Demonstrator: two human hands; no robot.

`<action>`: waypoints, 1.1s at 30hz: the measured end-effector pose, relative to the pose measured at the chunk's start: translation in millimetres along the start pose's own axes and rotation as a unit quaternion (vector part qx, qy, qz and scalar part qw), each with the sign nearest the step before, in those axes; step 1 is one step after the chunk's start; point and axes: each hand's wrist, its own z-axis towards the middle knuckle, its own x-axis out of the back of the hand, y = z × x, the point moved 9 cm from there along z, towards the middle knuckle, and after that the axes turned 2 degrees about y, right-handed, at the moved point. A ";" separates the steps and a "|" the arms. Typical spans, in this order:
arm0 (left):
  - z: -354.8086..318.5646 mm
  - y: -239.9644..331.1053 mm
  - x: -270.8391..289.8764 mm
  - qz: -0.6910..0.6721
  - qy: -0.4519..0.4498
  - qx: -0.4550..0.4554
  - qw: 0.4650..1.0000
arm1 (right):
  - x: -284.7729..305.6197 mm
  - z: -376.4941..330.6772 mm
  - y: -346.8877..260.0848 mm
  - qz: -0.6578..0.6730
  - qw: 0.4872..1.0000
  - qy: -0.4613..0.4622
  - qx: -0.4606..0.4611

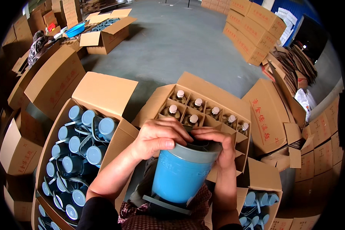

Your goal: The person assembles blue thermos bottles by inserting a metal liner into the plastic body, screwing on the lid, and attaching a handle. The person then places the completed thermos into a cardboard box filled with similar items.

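Observation:
A blue plastic thermos casing (182, 176) with a grey-blue rim is held in front of my body, its wider end up and tilted toward me. My left hand (157, 136) closes over the rim on the left, thumb outside and fingers bent across the opening. On the right, my right hand (220, 143) curls over the same rim. What lies inside the casing is mostly hidden by my fingers. Just beyond stands a partitioned carton (203, 82) with glass liners, their necks topped by white caps (215, 110). A grey strip, perhaps a handle (166, 205), crosses below the casing.
To my left, an open carton (50, 153) holds several thermoses with blue lids (72, 164) and looped handles. Another carton of similar parts (257, 203) stands at lower right. Stacked boxes (253, 30) rise at the far right. A person (38, 48) sits at far left near a blue basin (75, 30).

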 end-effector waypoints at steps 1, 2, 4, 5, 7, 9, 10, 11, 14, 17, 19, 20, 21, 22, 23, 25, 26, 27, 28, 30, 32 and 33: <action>1.6 -2.1 2.7 -0.046 0.028 0.002 0.999 | 2.2 0.8 -3.2 0.004 1.000 -0.004 -0.003; 1.8 -4.1 4.8 -0.092 0.056 0.003 0.994 | 5.0 -3.1 -12.9 0.004 1.000 0.026 0.017; -12.0 -25.4 14.0 -0.210 0.133 0.070 0.966 | 1.3 -2.0 -46.5 -0.038 0.998 -0.006 0.050; -32.4 -60.0 11.7 -0.211 0.193 0.179 0.941 | -1.0 0.8 -60.1 -0.054 0.996 -0.018 0.066; -78.6 -117.8 -21.8 -0.302 0.257 0.351 0.849 | -16.6 8.4 -89.1 -0.051 0.988 -0.109 0.096; -109.2 -142.8 -76.8 -0.428 0.251 0.413 0.764 | -33.9 14.4 -116.5 -0.009 0.973 -0.210 0.096; -117.1 -139.8 -98.1 -0.469 0.241 0.416 0.741 | -42.1 15.8 -122.8 -0.038 0.961 -0.260 0.087; -118.7 -137.5 -111.9 -0.501 0.231 0.413 0.725 | -50.0 15.4 -127.9 -0.066 0.945 -0.310 0.078; -117.3 -125.0 -138.1 -0.556 0.196 0.403 0.701 | -70.6 13.9 -160.6 -0.214 0.907 -0.333 0.143; -120.8 -112.2 -144.0 -0.570 0.172 0.401 0.696 | -92.5 14.7 -183.3 -0.242 0.898 -0.336 0.149; -127.5 -105.3 -143.9 -0.568 0.167 0.400 0.700 | -98.0 12.9 -186.6 -0.316 0.876 -0.338 0.137; -128.4 -103.8 -141.6 -0.564 0.166 0.399 0.704 | -96.5 13.9 -186.4 -0.357 0.865 -0.332 0.118; -127.5 -101.7 -141.7 -0.558 0.160 0.401 0.709 | -94.0 13.9 -184.1 -0.397 0.852 -0.326 0.101; -125.6 -101.8 -142.4 -0.544 0.154 0.403 0.720 | -81.8 12.4 -174.3 -0.395 0.864 -0.300 0.084; -126.6 -99.3 -138.5 -0.523 0.153 0.404 0.735 | -75.1 10.6 -165.2 -0.404 0.873 -0.272 0.022; -125.1 -89.1 -123.4 -0.426 0.151 0.408 0.793 | -57.6 4.6 -152.2 -0.426 0.879 -0.208 -0.047; -131.9 -85.4 -108.0 -0.318 0.155 0.429 0.831 | -45.1 3.1 -142.1 -0.432 0.874 -0.182 -0.131; -136.3 -80.1 -92.5 -0.188 0.144 0.453 0.859 | -26.3 0.6 -130.1 -0.470 0.855 -0.145 -0.162; -141.8 -68.5 -79.3 -0.009 0.091 0.486 0.869 | -7.0 -2.3 -114.4 -0.483 0.838 -0.127 -0.220; -146.5 -36.2 -72.8 0.140 0.117 0.398 0.899 | 9.7 -4.7 -81.6 -0.464 0.850 -0.116 -0.220; -144.7 -1.5 -77.8 0.247 0.113 0.362 0.892 | 21.4 -9.3 -60.0 -0.432 0.872 -0.101 -0.208; -146.0 2.4 -76.9 0.261 0.117 0.355 0.890 | 23.9 -12.4 -52.5 -0.411 0.884 -0.096 -0.200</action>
